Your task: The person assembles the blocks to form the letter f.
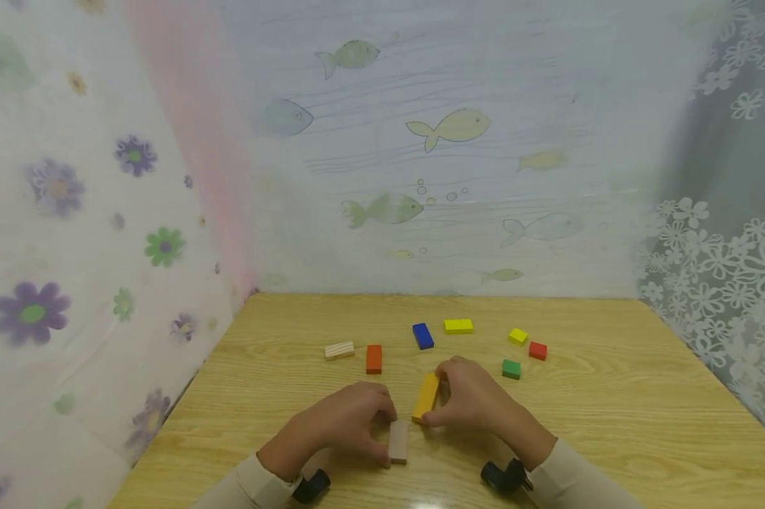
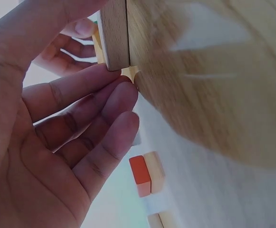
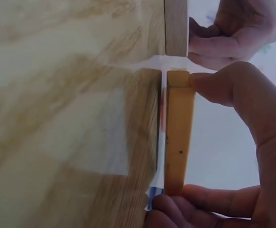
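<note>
Orange block (image 1: 426,397), pinched by the right hand (image 1: 474,399), shows specks only from the right wrist; left hand (image 1: 344,424) pinches a wooden block (image 1: 398,442), well off the worktop (image 1: 631,417)'s far edge.

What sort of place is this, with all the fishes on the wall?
Perhaps a little play or craft corner, though I can't be sure. Small coloured blocks lie on a wood-grained table, a fish-patterned backdrop is behind it, and a flowery sheet is along the left.
</note>
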`<move>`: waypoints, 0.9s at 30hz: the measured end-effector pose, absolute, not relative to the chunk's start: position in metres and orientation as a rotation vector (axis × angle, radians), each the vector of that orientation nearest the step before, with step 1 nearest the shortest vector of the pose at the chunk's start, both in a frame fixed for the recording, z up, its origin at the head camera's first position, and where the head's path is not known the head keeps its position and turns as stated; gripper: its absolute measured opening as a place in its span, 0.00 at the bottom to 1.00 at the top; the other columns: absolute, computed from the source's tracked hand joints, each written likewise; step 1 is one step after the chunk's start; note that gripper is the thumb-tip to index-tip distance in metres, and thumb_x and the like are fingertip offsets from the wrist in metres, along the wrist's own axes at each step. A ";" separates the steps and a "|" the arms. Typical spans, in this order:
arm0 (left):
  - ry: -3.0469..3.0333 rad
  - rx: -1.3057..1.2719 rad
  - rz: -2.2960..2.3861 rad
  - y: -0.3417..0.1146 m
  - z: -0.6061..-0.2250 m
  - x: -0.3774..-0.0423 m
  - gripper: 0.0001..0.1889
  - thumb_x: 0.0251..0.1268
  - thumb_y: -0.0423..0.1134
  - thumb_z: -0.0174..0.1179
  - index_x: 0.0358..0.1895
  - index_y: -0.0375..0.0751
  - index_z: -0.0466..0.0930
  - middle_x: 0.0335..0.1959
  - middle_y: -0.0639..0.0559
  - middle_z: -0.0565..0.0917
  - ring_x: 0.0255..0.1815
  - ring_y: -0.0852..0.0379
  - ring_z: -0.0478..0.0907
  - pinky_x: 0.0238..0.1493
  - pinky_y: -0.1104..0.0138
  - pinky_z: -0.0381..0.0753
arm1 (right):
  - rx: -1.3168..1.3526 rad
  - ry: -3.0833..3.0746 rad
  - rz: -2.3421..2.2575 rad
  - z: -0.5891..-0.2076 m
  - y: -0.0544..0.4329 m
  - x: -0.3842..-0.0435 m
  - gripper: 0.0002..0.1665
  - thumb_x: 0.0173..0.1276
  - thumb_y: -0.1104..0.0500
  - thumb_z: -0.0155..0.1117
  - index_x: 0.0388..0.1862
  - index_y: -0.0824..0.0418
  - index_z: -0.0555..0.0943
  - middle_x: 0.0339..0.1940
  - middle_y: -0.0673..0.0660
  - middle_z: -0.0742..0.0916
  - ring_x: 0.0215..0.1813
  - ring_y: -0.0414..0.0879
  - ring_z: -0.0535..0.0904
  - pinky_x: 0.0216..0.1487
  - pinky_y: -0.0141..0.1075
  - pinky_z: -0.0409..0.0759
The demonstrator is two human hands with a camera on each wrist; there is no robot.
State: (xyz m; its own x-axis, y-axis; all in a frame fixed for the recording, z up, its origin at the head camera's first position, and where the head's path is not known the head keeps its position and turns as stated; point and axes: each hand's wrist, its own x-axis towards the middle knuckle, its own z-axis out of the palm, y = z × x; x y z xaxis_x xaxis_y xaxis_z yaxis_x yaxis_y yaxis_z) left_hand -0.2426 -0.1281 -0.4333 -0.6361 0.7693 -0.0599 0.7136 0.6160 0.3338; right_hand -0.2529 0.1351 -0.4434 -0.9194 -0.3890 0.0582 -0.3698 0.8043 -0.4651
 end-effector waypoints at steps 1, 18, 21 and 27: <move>2.639 1.226 0.415 -0.128 -0.433 -0.243 0.25 0.47 0.60 0.81 0.47 0.54 0.89 0.42 0.67 0.81 0.42 0.71 0.76 0.49 0.73 0.79 | -0.621 2.946 -0.745 -0.444 0.135 -0.254 0.48 0.43 0.32 0.84 0.54 0.64 0.84 0.48 0.54 0.86 0.48 0.45 0.80 0.53 0.45 0.82; 2.661 1.220 0.437 -0.122 -0.435 -0.237 0.26 0.46 0.61 0.81 0.48 0.55 0.90 0.41 0.67 0.82 0.41 0.71 0.76 0.45 0.74 0.78 | -0.765 2.881 -0.911 -0.448 0.128 -0.265 0.48 0.46 0.35 0.84 0.59 0.62 0.82 0.54 0.55 0.86 0.48 0.44 0.84 0.50 0.41 0.85; 2.669 1.204 0.434 -0.121 -0.432 -0.236 0.27 0.45 0.63 0.81 0.47 0.55 0.90 0.40 0.67 0.82 0.39 0.71 0.75 0.43 0.74 0.78 | -0.786 2.871 -0.923 -0.447 0.129 -0.264 0.48 0.46 0.35 0.84 0.60 0.62 0.82 0.56 0.55 0.86 0.49 0.45 0.85 0.49 0.41 0.85; 2.682 1.144 0.423 -0.120 -0.427 -0.232 0.26 0.44 0.64 0.80 0.43 0.53 0.91 0.37 0.67 0.80 0.35 0.70 0.73 0.39 0.74 0.77 | -0.797 2.838 -0.945 -0.450 0.128 -0.266 0.48 0.47 0.36 0.84 0.61 0.62 0.81 0.57 0.55 0.86 0.50 0.45 0.86 0.50 0.41 0.85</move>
State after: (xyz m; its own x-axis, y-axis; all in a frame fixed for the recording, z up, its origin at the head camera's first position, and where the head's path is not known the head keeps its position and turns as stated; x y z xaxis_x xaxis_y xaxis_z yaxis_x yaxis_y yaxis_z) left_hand -0.2325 -0.1197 -0.4269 -0.6823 0.7281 -0.0668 0.6722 0.6606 0.3343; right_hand -0.2655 0.1282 -0.4497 -0.8664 -0.4859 0.1152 -0.4581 0.6813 -0.5709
